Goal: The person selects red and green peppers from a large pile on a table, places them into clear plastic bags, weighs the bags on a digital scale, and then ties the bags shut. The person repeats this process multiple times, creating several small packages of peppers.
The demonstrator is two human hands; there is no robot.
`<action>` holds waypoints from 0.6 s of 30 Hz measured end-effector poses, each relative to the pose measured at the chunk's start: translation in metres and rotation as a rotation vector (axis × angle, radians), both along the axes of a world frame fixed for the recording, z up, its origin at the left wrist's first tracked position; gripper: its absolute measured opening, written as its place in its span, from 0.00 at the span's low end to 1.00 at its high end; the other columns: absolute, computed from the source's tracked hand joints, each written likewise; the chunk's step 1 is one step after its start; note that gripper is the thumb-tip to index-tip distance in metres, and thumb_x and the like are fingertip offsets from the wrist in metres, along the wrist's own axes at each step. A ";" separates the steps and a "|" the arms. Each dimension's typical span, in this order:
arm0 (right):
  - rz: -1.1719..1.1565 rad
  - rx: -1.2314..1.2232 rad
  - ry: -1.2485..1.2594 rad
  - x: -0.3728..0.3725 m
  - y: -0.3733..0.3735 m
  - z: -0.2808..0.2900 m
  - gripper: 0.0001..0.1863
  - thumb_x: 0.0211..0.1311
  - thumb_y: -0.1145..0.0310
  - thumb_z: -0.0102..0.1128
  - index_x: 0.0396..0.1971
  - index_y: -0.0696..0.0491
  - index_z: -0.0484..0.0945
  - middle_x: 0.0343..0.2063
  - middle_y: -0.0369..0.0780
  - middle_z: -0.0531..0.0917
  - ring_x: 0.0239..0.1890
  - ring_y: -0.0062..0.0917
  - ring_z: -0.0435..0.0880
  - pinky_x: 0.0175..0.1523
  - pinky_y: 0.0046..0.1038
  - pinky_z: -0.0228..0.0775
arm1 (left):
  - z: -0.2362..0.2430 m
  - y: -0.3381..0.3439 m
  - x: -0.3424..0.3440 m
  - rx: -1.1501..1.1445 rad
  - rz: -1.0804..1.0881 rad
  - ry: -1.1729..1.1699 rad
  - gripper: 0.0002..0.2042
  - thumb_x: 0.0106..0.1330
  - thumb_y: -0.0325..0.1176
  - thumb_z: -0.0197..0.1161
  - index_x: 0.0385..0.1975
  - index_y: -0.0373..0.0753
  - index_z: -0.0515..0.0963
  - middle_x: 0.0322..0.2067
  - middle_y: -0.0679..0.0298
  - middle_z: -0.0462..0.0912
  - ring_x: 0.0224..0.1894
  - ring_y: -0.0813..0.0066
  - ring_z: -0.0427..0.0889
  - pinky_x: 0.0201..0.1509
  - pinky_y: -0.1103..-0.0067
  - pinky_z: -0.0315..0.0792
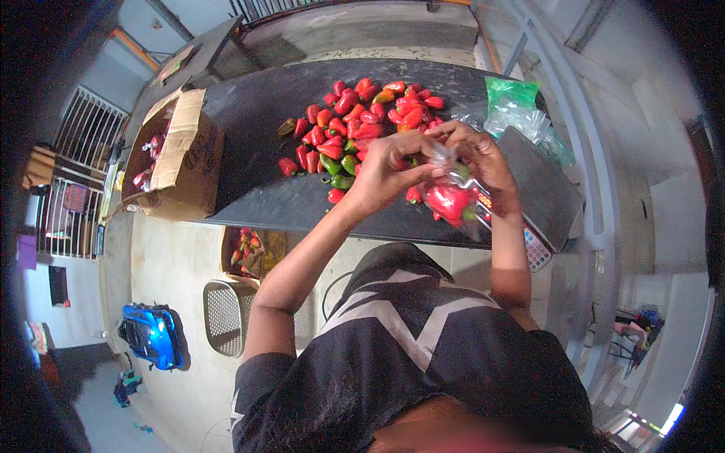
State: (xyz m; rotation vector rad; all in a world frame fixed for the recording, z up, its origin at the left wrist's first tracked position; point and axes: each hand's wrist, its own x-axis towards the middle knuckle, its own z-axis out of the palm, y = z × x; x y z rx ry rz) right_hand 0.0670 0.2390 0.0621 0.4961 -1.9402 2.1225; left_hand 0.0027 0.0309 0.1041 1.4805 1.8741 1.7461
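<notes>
My left hand [393,170] and my right hand [487,162] are both closed on the top of a clear plastic bag [474,220], just above the table's near edge. Glossy red peppers [449,202] fill the bag, with a bit of green showing beside them. The left fingers pinch the gathered plastic, while the right fingers curl round its other side; the exact grip is partly hidden. Behind my hands a loose pile of peppers [368,130] spreads over the dark table [257,151], mostly red, some green or orange.
An open cardboard box [177,162] holding bagged red items stands at the table's left end. To the right are a scale [540,170] with a keypad [537,251] and some green and clear plastic bags [517,106]. Below sit another box of peppers [247,253] and a basket [224,321].
</notes>
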 end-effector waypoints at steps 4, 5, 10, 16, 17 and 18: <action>0.174 -0.449 -0.134 -0.011 -0.029 -0.015 0.18 0.62 0.56 0.58 0.47 0.52 0.75 0.40 0.39 0.81 0.36 0.24 0.81 0.38 0.26 0.76 | 0.027 0.021 -0.005 0.094 -0.025 0.060 0.05 0.59 0.28 0.66 0.31 0.35 0.78 0.32 0.67 0.78 0.37 0.83 0.75 0.41 0.82 0.69; 0.291 -0.674 -0.220 -0.020 -0.042 -0.022 0.24 0.60 0.52 0.60 0.51 0.50 0.73 0.37 0.39 0.81 0.31 0.24 0.81 0.32 0.23 0.78 | 0.027 0.028 -0.009 0.124 0.022 -0.025 0.06 0.59 0.29 0.66 0.30 0.35 0.78 0.31 0.67 0.78 0.36 0.83 0.75 0.40 0.82 0.70; 0.169 -1.166 -0.489 -0.027 -0.098 -0.051 0.15 0.70 0.54 0.48 0.41 0.49 0.74 0.17 0.31 0.70 0.14 0.19 0.70 0.15 0.20 0.63 | -0.001 0.032 -0.037 0.089 0.575 0.029 0.09 0.60 0.32 0.66 0.27 0.32 0.78 0.24 0.64 0.78 0.29 0.81 0.75 0.35 0.80 0.70; 0.188 -1.042 -0.537 -0.015 -0.092 -0.033 0.14 0.70 0.55 0.50 0.28 0.47 0.70 0.14 0.29 0.64 0.12 0.17 0.63 0.15 0.19 0.54 | -0.045 0.026 -0.044 0.034 0.751 0.163 0.04 0.50 0.21 0.63 0.25 0.31 0.77 0.26 0.53 0.78 0.29 0.57 0.80 0.33 0.71 0.73; 0.124 -0.821 -0.495 -0.013 -0.082 -0.028 0.15 0.70 0.54 0.49 0.27 0.48 0.70 0.15 0.29 0.64 0.13 0.16 0.64 0.16 0.17 0.55 | -0.048 0.025 -0.042 0.017 0.697 0.161 0.06 0.48 0.21 0.64 0.27 0.32 0.78 0.27 0.54 0.79 0.30 0.58 0.80 0.35 0.71 0.73; -0.019 -0.409 -0.489 -0.007 -0.065 -0.020 0.14 0.71 0.57 0.49 0.28 0.49 0.71 0.16 0.29 0.66 0.12 0.16 0.65 0.16 0.18 0.55 | -0.050 0.024 -0.039 -0.018 0.646 0.164 0.09 0.47 0.21 0.65 0.30 0.34 0.79 0.28 0.55 0.80 0.32 0.60 0.81 0.37 0.71 0.73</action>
